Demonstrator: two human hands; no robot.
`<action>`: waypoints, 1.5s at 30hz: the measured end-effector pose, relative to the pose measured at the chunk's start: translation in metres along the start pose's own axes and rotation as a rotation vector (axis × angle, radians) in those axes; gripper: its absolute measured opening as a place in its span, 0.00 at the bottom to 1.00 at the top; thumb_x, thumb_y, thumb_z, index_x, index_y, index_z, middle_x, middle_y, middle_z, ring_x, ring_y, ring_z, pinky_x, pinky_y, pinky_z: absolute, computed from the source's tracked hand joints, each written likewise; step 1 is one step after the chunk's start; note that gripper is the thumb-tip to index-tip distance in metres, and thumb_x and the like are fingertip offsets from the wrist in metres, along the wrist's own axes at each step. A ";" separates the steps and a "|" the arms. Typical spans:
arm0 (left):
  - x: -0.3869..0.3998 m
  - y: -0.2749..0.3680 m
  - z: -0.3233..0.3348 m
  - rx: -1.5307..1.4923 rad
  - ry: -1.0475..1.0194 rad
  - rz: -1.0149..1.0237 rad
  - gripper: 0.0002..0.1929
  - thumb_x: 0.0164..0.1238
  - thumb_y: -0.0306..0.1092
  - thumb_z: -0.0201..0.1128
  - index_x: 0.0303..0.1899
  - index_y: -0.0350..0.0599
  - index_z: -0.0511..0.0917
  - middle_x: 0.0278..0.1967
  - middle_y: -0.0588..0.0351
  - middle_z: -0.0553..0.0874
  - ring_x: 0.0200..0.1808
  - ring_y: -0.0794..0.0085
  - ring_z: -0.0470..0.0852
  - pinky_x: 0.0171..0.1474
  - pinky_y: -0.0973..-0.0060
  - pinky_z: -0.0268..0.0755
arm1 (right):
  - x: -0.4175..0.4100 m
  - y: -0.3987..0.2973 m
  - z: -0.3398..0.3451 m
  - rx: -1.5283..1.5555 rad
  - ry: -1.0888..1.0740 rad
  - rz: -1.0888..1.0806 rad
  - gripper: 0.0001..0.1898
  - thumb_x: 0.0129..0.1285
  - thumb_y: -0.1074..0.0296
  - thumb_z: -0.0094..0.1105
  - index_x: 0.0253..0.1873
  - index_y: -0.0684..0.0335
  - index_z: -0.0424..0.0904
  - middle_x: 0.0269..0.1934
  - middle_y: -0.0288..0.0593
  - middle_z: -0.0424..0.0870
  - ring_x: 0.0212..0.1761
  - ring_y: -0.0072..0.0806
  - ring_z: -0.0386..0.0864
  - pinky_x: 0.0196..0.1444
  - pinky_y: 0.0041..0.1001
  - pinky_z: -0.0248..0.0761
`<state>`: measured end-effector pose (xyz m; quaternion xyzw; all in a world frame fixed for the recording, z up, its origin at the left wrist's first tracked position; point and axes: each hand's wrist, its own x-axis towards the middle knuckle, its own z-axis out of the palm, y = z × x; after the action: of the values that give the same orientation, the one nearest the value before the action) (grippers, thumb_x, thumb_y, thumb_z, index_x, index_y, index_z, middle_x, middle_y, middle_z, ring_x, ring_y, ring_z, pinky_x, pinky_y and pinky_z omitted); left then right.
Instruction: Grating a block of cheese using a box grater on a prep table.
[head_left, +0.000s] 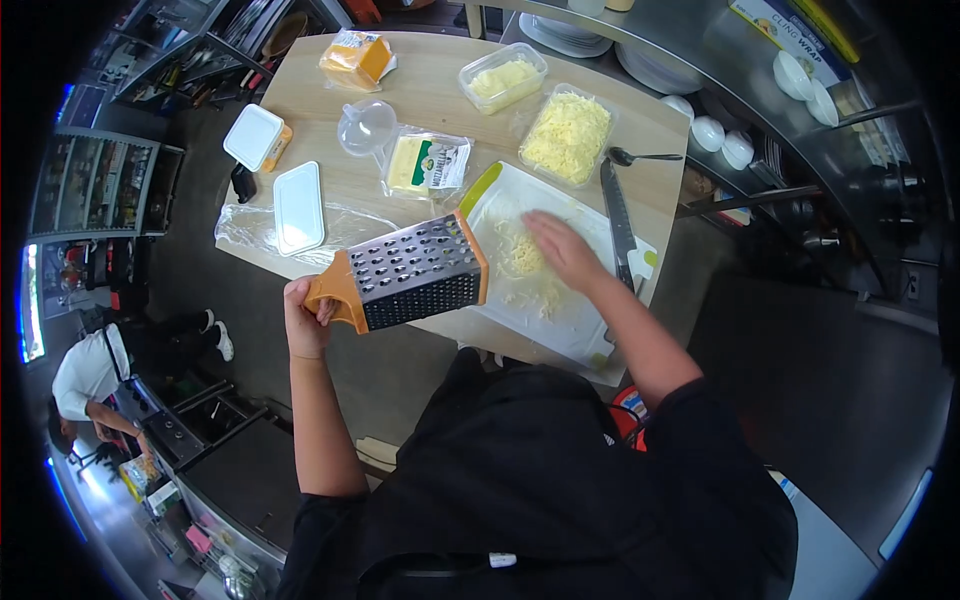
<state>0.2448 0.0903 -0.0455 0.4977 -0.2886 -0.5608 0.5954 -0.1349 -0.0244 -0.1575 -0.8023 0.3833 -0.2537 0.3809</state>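
My left hand grips the orange handle of a metal box grater, held tilted on its side above the table's near edge. To its right lies a white cutting board with green corners. Flat and with fingers extended, my right hand is over the board, beside a small heap of grated cheese; whether the palm touches the board is hidden. Loose shreds are scattered around it. A large knife lies along the board's right side. Just beyond the board stands a clear tub filled with grated cheese, near a spoon.
On the wooden table are a mozzarella package, a wrapped orange cheese block, a second cheese container, a white-lidded tub, a flat lid and plastic film. Metal shelving borders the far right. Another person bends at left.
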 end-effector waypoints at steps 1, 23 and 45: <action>0.000 -0.002 -0.001 0.046 -0.007 -0.007 0.19 0.64 0.44 0.48 0.20 0.40 0.68 0.12 0.62 0.66 0.10 0.83 0.59 0.14 0.85 0.49 | -0.006 -0.007 0.001 0.019 -0.020 -0.006 0.19 0.68 0.67 0.44 0.61 0.64 0.70 0.60 0.50 0.71 0.65 0.43 0.65 0.68 0.35 0.55; 0.022 -0.001 0.041 0.378 0.002 -0.066 0.19 0.64 0.44 0.50 0.17 0.42 0.70 0.12 0.63 0.68 0.13 0.84 0.61 0.17 0.83 0.48 | -0.013 -0.007 -0.035 -0.217 0.310 0.193 0.13 0.55 0.81 0.50 0.45 0.65 0.80 0.42 0.50 0.80 0.45 0.44 0.77 0.50 0.34 0.70; 0.020 0.000 0.047 0.391 0.047 -0.079 0.18 0.65 0.43 0.50 0.19 0.43 0.71 0.13 0.64 0.69 0.14 0.84 0.62 0.18 0.83 0.50 | 0.044 0.048 -0.084 -0.315 -0.172 -0.038 0.13 0.54 0.78 0.53 0.45 0.61 0.81 0.43 0.46 0.80 0.47 0.41 0.77 0.49 0.31 0.72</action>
<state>0.2064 0.0590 -0.0338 0.6275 -0.3583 -0.5052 0.4718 -0.1888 -0.1151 -0.1421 -0.8778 0.3692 -0.1281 0.2772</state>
